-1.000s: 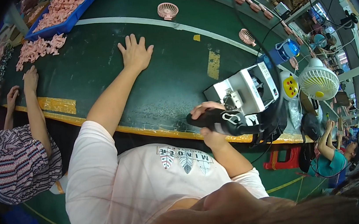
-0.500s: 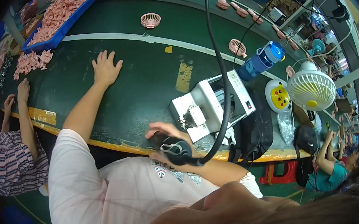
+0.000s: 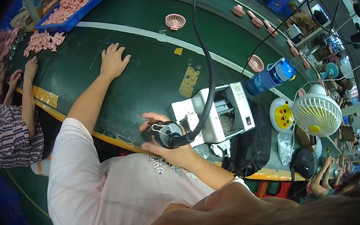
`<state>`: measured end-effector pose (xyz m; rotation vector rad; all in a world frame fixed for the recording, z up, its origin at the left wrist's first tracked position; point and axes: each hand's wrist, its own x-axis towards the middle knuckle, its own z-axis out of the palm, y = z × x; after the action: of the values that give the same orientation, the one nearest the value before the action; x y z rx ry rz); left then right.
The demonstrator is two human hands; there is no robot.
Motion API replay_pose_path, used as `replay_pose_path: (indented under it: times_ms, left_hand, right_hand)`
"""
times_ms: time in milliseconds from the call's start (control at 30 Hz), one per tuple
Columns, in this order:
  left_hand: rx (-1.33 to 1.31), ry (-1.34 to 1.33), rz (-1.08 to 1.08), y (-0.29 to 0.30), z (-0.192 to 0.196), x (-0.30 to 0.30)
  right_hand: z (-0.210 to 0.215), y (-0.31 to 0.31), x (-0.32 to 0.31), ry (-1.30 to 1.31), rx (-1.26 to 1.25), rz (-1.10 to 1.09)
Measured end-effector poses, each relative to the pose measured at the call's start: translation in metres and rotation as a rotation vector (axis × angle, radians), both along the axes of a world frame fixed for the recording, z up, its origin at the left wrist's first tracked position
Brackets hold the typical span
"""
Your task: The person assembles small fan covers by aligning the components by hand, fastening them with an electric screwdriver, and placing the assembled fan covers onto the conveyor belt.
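My left hand (image 3: 113, 61) lies flat on the dark green work surface (image 3: 79, 62) with its fingers stretched out, holding nothing. Close to my body, my right hand (image 3: 156, 145) is wrapped round a black electric screwdriver (image 3: 161, 133), seen from its top end. A wire hanging loop (image 3: 162, 127) and a thick black cable (image 3: 207, 71) come off that end; the tip of the tool is hidden beneath it. Just right of this hand stands a silver screw feeder (image 3: 243, 105) with a tray of small metal pieces.
Pink fan cages (image 3: 175, 22) lie on the green conveyor beyond a white strip. A blue bin (image 3: 72, 22) of pink parts is at the far left, near a co-worker's hands (image 3: 28, 69). A blue bottle (image 3: 271, 76), a white fan (image 3: 317, 112) and a black bag (image 3: 251, 142) stand right.
The view has shifted, so the whole scene sits differently. My right hand and the screwdriver have turned and moved slightly leftward. My left hand stays flat on the surface.
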<state>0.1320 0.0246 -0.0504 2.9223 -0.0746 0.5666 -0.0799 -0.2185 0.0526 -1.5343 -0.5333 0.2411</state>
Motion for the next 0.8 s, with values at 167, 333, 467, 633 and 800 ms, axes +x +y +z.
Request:
replay_pose_path:
  times_ms: [167,333,467,633,800]
  left_hand:
    - [-0.016,-0.016,-0.004,0.006,-0.003,-0.006]
    - [-0.014,-0.025,-0.025,0.004,0.0,-0.005]
    - [0.001,-0.02,-0.036,0.002,0.001,-0.004]
    - [-0.002,-0.027,-0.032,0.004,-0.003,-0.005]
    - [-0.005,-0.057,-0.066,0.005,-0.005,-0.003]
  right_hand:
    - [0.0,0.0,-0.003,0.1,0.061,0.022]
    - [0.005,0.001,-0.003,0.073,0.021,-0.005]
    - [0.002,0.006,-0.007,0.145,0.081,-0.055]
    - [0.001,0.02,-0.014,0.056,0.002,-0.138]
    - [0.014,0.039,-0.022,-0.1,-0.183,-0.284]
